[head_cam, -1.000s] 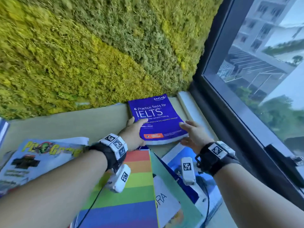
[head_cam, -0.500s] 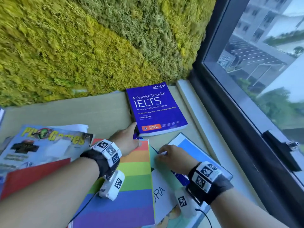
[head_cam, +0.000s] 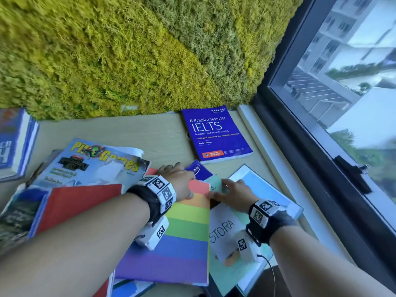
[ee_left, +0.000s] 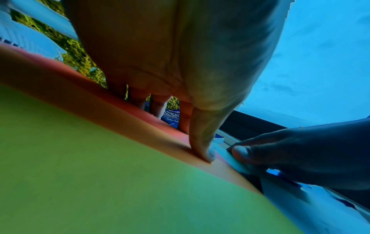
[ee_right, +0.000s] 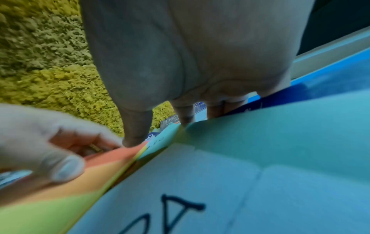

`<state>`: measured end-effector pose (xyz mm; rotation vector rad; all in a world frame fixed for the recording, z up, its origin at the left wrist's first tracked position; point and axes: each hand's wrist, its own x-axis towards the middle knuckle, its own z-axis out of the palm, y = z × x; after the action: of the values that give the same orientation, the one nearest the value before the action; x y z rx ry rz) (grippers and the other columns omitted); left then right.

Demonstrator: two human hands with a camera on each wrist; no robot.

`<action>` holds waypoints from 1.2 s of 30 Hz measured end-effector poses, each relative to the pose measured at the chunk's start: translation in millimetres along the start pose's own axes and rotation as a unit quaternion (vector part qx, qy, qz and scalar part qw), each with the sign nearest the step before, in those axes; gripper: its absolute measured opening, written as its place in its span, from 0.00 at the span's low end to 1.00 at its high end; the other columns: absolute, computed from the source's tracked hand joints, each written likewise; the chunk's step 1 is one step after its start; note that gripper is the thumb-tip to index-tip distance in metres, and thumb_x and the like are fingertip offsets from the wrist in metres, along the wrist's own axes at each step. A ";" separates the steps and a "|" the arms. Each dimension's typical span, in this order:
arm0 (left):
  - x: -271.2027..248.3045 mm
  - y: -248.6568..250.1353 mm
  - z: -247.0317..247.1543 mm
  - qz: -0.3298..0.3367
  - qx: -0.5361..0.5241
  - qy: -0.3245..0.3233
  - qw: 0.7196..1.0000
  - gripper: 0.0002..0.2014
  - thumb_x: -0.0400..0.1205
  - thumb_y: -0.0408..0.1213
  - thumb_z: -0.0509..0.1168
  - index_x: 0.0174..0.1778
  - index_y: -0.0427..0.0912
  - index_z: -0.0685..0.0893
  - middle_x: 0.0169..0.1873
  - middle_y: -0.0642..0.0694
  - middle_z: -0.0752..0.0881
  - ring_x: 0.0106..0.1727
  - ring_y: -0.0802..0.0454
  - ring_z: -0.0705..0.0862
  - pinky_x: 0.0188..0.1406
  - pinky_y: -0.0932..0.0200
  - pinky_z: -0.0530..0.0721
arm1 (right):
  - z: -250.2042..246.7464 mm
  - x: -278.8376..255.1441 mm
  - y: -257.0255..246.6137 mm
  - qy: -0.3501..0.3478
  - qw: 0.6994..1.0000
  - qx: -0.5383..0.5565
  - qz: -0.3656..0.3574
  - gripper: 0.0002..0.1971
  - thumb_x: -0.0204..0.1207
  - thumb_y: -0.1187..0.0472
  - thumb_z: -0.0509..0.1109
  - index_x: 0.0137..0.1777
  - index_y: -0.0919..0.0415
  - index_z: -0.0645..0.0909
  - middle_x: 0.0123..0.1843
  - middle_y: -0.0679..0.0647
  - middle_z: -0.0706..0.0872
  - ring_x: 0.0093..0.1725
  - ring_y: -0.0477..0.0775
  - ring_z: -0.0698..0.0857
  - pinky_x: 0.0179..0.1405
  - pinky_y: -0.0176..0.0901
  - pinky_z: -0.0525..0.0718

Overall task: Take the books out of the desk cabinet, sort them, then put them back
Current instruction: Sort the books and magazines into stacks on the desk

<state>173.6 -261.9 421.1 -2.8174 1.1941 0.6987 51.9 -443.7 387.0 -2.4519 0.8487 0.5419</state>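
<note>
Head view: left hand [head_cam: 179, 181] is gripping the rainbow book's [head_cam: 184, 236] top edge; right hand [head_cam: 235, 192] is pinching the mint booklet [head_cam: 216, 184].

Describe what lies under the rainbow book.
A purple Kaplan book pokes out from under the rainbow book's top edge, and blue covers show below it. Everything else beneath is covered.

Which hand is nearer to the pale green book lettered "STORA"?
The right. The right hand grips the far top corner of the pale green book. The left hand grips the top edge of the rainbow-striped book beside it, just left of the green one.
</note>
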 end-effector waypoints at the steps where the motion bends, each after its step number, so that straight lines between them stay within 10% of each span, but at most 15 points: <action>1: -6.7 -5.9 2.1 0.000 0.002 -0.007 1.000 0.28 0.77 0.57 0.72 0.73 0.60 0.78 0.71 0.44 0.76 0.73 0.37 0.76 0.76 0.44 0.68 | -0.1 -1.7 -2.2 0.004 1.000 -0.004 0.003 0.38 0.65 0.18 0.64 0.62 0.48 0.79 0.62 0.61 0.78 0.63 0.67 0.81 0.67 0.58 0.82; 7: -48.9 -33.6 10.5 0.023 -0.003 -0.035 0.999 0.27 0.78 0.56 0.70 0.74 0.60 0.76 0.71 0.49 0.79 0.73 0.44 0.78 0.75 0.46 0.70 | -2.2 -15.7 -16.0 0.027 0.999 0.027 0.005 0.28 0.79 0.33 0.67 0.66 0.55 0.83 0.67 0.61 0.86 0.63 0.63 0.86 0.65 0.53 0.84; 13: -53.4 -33.9 4.3 -0.059 -0.076 -0.002 0.995 0.25 0.83 0.64 0.59 0.65 0.48 0.78 0.63 0.45 0.86 0.63 0.42 0.85 0.50 0.54 0.76 | -17.7 -15.5 -45.8 0.092 0.993 0.074 -0.026 0.28 0.84 0.40 0.67 0.73 0.61 0.81 0.69 0.59 0.87 0.66 0.62 0.86 0.67 0.54 0.84; 22: -18.3 -27.9 -0.5 -0.159 -0.138 -0.057 0.976 0.23 0.73 0.56 0.77 0.53 0.41 0.88 0.43 0.48 0.88 0.40 0.48 0.84 0.29 0.59 0.72 | -21.4 47.0 -67.9 -0.046 0.997 -0.030 -0.055 0.29 0.82 0.36 0.66 0.59 0.65 0.86 0.52 0.61 0.87 0.55 0.62 0.88 0.45 0.45 0.81; 24: -16.0 -27.1 2.3 -0.169 -0.152 -0.060 0.972 0.22 0.73 0.56 0.78 0.53 0.42 0.87 0.48 0.46 0.89 0.48 0.46 0.87 0.34 0.59 0.74 | -19.9 49.6 -64.1 -0.066 0.995 -0.033 -0.063 0.31 0.80 0.31 0.66 0.53 0.63 0.85 0.46 0.59 0.85 0.44 0.59 0.87 0.37 0.44 0.79; 29: -16.8 -19.8 3.2 -0.203 -0.143 -0.007 0.969 0.17 0.73 0.48 0.78 0.53 0.44 0.85 0.53 0.47 0.87 0.55 0.44 0.85 0.61 0.50 0.78 | -38.2 40.0 -55.2 -0.178 0.956 0.215 -0.084 0.26 0.74 0.40 0.78 0.53 0.67 0.85 0.52 0.62 0.93 0.51 0.64 0.93 0.62 0.61 0.89; 33: -20.2 -32.6 -8.5 -0.181 -0.279 0.042 0.942 0.34 0.73 0.55 0.78 0.74 0.53 0.74 0.70 0.44 0.78 0.67 0.45 0.81 0.63 0.51 0.81 | -62.6 25.9 -46.3 -0.218 0.882 0.403 -0.111 0.22 0.74 0.51 0.80 0.59 0.68 0.82 0.59 0.75 0.89 0.53 0.74 0.90 0.61 0.77 0.84; 36: -25.7 -40.2 -23.8 -0.146 -0.388 0.164 0.895 0.44 0.73 0.59 0.77 0.83 0.60 0.64 0.77 0.44 0.72 0.77 0.46 0.74 0.71 0.48 0.76 | -93.7 16.9 -39.6 -0.183 0.847 0.479 -0.144 0.18 0.79 0.55 0.78 0.60 0.67 0.82 0.57 0.73 0.89 0.50 0.70 0.90 0.55 0.70 0.89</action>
<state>194.9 -219.8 446.2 -3.7861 0.5204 0.8426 109.4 -476.7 466.1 -1.4399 0.4074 0.3281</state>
